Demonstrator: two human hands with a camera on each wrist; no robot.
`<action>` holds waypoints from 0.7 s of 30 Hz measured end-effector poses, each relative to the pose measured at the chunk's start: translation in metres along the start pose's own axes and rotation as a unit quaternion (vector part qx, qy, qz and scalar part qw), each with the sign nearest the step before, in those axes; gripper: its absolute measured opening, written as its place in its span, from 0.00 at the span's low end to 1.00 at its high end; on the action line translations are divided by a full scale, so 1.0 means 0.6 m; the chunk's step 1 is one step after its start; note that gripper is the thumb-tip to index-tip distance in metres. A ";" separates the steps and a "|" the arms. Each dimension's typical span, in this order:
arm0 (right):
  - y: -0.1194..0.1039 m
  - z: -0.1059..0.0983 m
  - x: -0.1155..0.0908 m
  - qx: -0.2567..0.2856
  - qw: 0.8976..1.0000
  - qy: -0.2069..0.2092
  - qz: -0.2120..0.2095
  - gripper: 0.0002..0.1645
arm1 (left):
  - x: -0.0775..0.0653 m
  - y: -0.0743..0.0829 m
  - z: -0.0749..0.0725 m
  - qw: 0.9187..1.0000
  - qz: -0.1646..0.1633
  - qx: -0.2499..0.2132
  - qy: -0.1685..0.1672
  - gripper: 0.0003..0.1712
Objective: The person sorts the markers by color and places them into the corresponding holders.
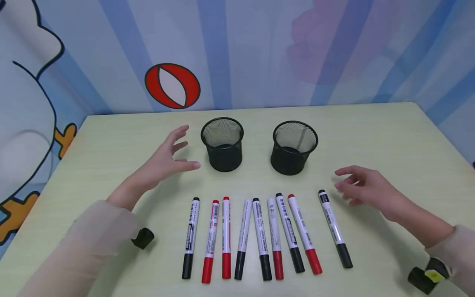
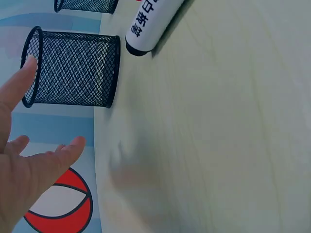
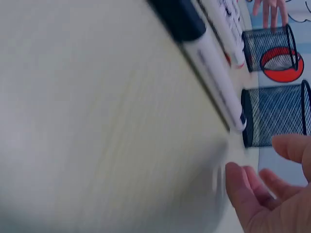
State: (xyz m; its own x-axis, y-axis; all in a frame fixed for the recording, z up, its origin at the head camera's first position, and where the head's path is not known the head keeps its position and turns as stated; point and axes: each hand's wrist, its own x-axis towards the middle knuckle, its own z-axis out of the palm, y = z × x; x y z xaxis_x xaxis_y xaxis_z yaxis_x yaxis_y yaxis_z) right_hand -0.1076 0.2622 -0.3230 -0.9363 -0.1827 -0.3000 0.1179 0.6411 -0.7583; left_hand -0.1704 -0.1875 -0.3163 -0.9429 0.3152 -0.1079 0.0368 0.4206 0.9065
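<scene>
My left hand (image 1: 163,159) is held over the table beside the left black mesh pen cup (image 1: 225,154), thumb and fingers spread and nothing in them. On the other side, my right hand (image 1: 367,187) hovers with loosely bent fingers, holding nothing, near the top end of a black-capped marker (image 1: 335,229) that lies apart from the others. The right mesh pen cup (image 1: 289,159) stands upright between the hands. In front of both cups lies a row of whiteboard markers, some red-capped (image 1: 226,239) and some black-capped (image 1: 191,239).
The pale wooden table (image 1: 111,136) backs onto a blue striped wall (image 1: 252,53) printed with a red and white ball (image 1: 172,86). Black wrist devices (image 1: 142,238) show at both sleeves.
</scene>
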 end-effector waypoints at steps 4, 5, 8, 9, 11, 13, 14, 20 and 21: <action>-0.007 0.013 -0.001 0.044 0.998 -0.002 0.051 0.38 | 0.012 0.003 0.009 1.000 -0.003 -0.004 -0.007 0.56; -0.008 0.015 -0.001 0.049 0.997 -0.002 0.058 0.39 | 0.015 0.003 0.010 1.000 -0.003 -0.003 -0.007 0.56; -0.010 0.017 -0.002 0.061 0.996 0.000 0.069 0.40 | 0.026 0.008 0.016 1.000 0.003 -0.009 -0.009 0.55; -0.010 0.018 -0.003 0.064 0.995 0.000 0.071 0.40 | 0.030 0.009 0.018 1.000 0.004 -0.012 -0.011 0.55; -0.010 0.019 -0.004 0.072 0.994 -0.003 0.079 0.41 | 0.035 0.011 0.021 1.000 0.005 -0.019 -0.017 0.55; -0.009 0.020 -0.005 0.080 0.993 -0.009 0.084 0.41 | 0.040 0.013 0.025 0.999 0.007 -0.025 -0.020 0.56; -0.009 0.022 -0.006 0.085 0.992 -0.011 0.087 0.41 | 0.041 0.015 0.027 0.999 0.007 -0.025 -0.020 0.56; -0.008 0.033 -0.014 0.090 0.990 -0.010 0.110 0.40 | 0.052 0.019 0.043 0.999 -0.005 -0.031 -0.021 0.56; -0.009 0.036 -0.015 0.084 0.990 -0.008 0.116 0.40 | 0.053 0.020 0.046 0.999 -0.010 -0.033 -0.023 0.57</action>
State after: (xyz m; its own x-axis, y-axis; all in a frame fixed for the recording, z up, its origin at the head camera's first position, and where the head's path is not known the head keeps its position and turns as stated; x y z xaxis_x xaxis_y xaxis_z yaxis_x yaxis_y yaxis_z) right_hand -0.0925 0.2444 -0.3289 -0.8723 -0.0574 -0.4856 0.3840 0.5347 -0.7528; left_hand -0.1908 -0.1490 -0.3203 -0.9272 0.3464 -0.1426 -0.0048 0.3695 0.9292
